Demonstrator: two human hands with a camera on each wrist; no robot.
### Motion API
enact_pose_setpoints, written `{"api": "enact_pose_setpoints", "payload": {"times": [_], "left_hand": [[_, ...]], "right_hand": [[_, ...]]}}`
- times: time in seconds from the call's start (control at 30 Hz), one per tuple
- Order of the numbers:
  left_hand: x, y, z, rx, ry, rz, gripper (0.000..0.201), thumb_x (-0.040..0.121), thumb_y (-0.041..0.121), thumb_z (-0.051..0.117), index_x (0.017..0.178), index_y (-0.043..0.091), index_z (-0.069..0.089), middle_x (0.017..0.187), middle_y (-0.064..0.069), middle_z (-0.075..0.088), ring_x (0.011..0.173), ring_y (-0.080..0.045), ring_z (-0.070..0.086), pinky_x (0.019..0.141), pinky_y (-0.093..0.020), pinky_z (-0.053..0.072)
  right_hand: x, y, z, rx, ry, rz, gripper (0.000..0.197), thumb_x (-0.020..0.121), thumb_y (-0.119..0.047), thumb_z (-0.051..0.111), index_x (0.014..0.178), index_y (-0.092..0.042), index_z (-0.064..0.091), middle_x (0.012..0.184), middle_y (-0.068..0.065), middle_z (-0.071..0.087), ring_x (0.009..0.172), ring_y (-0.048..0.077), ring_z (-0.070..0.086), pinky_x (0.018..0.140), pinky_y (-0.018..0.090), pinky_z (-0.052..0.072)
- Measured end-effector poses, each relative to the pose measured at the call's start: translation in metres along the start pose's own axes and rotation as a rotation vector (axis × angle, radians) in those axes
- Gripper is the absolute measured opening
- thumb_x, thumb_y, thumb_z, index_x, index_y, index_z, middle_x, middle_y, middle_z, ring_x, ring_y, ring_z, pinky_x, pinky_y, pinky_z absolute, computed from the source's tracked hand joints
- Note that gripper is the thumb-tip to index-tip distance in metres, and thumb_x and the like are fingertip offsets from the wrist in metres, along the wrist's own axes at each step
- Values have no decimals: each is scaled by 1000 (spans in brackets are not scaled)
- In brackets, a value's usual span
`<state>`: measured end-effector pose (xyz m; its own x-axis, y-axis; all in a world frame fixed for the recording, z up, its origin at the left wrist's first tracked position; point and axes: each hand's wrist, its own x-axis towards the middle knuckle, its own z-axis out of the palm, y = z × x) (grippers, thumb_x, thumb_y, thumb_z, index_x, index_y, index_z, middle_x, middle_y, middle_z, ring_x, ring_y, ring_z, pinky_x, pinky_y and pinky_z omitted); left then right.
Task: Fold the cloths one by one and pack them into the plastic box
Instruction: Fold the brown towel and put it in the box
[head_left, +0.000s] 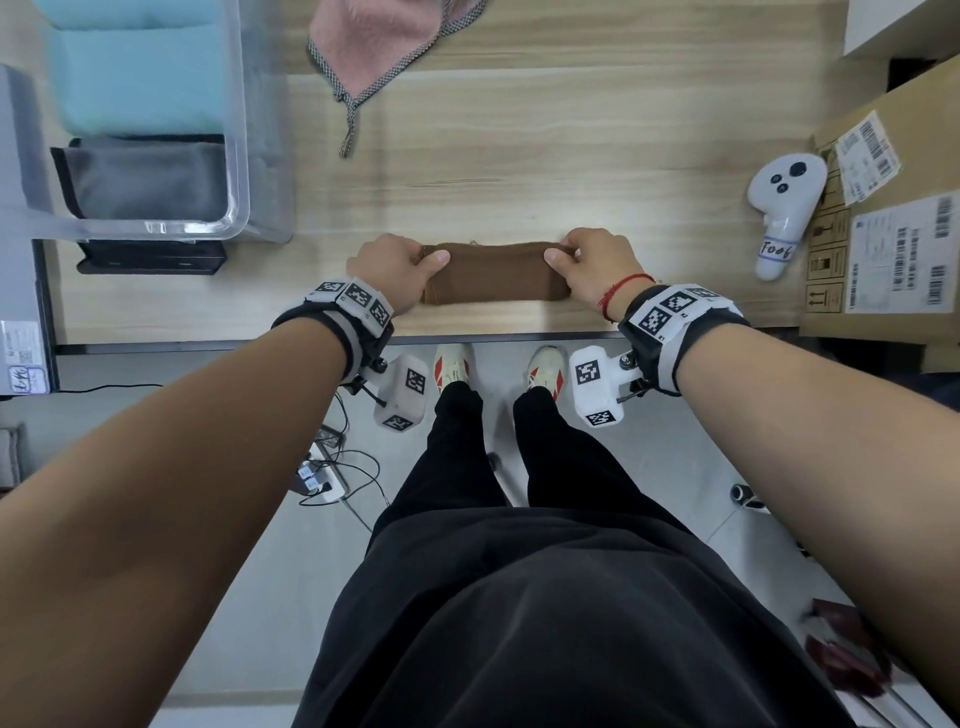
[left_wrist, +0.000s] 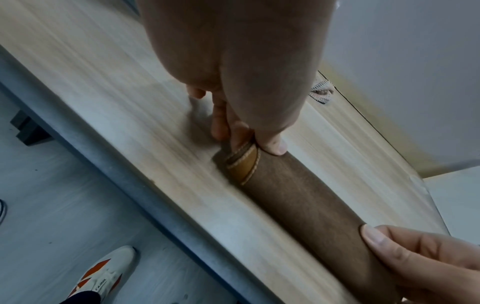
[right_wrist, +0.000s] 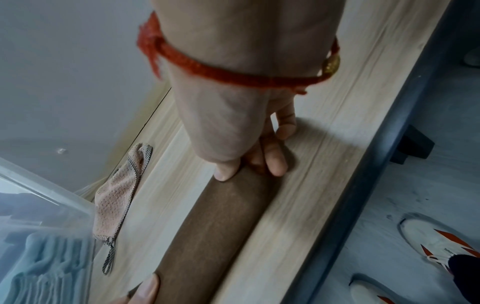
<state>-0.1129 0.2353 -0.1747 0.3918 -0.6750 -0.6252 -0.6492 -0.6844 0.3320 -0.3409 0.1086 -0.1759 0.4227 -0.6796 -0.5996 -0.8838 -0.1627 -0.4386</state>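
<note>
A brown cloth (head_left: 493, 278) (left_wrist: 306, 203) (right_wrist: 221, 232), folded into a narrow band, lies near the table's front edge. My left hand (head_left: 410, 267) (left_wrist: 249, 142) pinches its left end, thumb on top and fingers curled under. My right hand (head_left: 582, 260) (right_wrist: 249, 164) pinches the right end the same way. A pink cloth (head_left: 384, 47) (right_wrist: 116, 197) with a checked hem lies unfolded at the back of the table. The clear plastic box (head_left: 239, 156) (right_wrist: 64, 207) stands at the left and holds folded teal cloths (head_left: 140, 78) and a grey one (head_left: 150, 179).
A white controller (head_left: 784, 208) lies at the right, beside cardboard boxes (head_left: 893, 218) with shipping labels. A black item (head_left: 150, 257) sits in front of the plastic box. The wooden table (head_left: 519, 156) ends in a dark front edge just below the brown cloth.
</note>
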Motion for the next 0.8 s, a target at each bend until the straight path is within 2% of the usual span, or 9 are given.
{"api": "enact_pose_setpoints", "payload": {"times": [0.1, 0.17, 0.23, 0.3, 0.43, 0.5, 0.6, 0.7, 0.8], "left_hand": [[3, 4, 1, -36, 25, -20, 58, 89, 57, 52, 54, 19, 26, 52, 2, 33, 56, -21, 39, 58, -30, 31], [4, 4, 4, -63, 44, -40, 54, 86, 56, 58, 57, 19, 33, 55, 2, 38, 59, -21, 42, 57, -29, 33], [3, 2, 5, -145, 121, -87, 43, 81, 54, 67, 75, 17, 47, 69, 3, 50, 67, -18, 49, 62, -29, 38], [2, 1, 3, -167, 173, -44, 41, 79, 50, 71, 94, 18, 52, 82, 2, 55, 73, -17, 54, 66, -30, 42], [3, 5, 4, -78, 68, 234, 41, 78, 45, 74, 108, 21, 60, 108, -2, 49, 97, -16, 51, 90, -33, 45], [2, 11, 4, -31, 33, 283, 43, 75, 44, 77, 108, 21, 61, 110, -3, 48, 104, -19, 48, 93, -35, 43], [-2, 19, 5, 33, -3, 283, 37, 78, 33, 76, 106, 20, 54, 106, -1, 52, 102, -23, 52, 89, -39, 45], [-5, 28, 3, 39, -109, 215, 40, 84, 27, 71, 117, 20, 49, 111, -4, 61, 100, -26, 58, 89, -39, 48], [-10, 39, -7, 141, -217, 204, 35, 92, 27, 61, 123, 10, 57, 116, -10, 62, 105, -28, 57, 87, -32, 43]], "right_hand": [[2, 0, 2, -4, 62, 39, 28, 91, -41, 59, 102, -16, 60, 96, 3, 64, 92, 21, 56, 77, 28, 43], [2, 1, 3, 46, 103, 58, 31, 88, -41, 63, 104, -18, 51, 91, -2, 59, 86, 20, 54, 75, 28, 41], [1, 2, 1, 58, 105, 46, 31, 86, -39, 65, 104, -21, 48, 86, -6, 56, 83, 20, 53, 75, 29, 42], [1, 2, -1, 51, 92, 21, 23, 85, -38, 67, 97, -26, 51, 79, -9, 55, 82, 19, 55, 74, 27, 42], [1, -1, -2, 91, 94, -26, 12, 83, -31, 68, 88, -22, 61, 89, -2, 62, 83, 15, 56, 74, 24, 42], [-2, -2, -4, 198, 117, -26, 10, 82, -27, 67, 84, -20, 61, 88, -5, 65, 82, 12, 57, 70, 18, 38], [-6, -2, -11, 314, 93, -4, 14, 81, -25, 66, 74, -24, 54, 73, -13, 59, 72, 7, 54, 62, 12, 35], [-7, 1, -16, 378, 18, -2, 20, 82, -21, 67, 74, -25, 49, 63, -8, 56, 61, 9, 48, 58, 18, 37], [-10, 2, -23, 410, -17, -37, 17, 84, -20, 69, 95, -25, 57, 81, -5, 64, 68, 6, 55, 66, 22, 44]]}}
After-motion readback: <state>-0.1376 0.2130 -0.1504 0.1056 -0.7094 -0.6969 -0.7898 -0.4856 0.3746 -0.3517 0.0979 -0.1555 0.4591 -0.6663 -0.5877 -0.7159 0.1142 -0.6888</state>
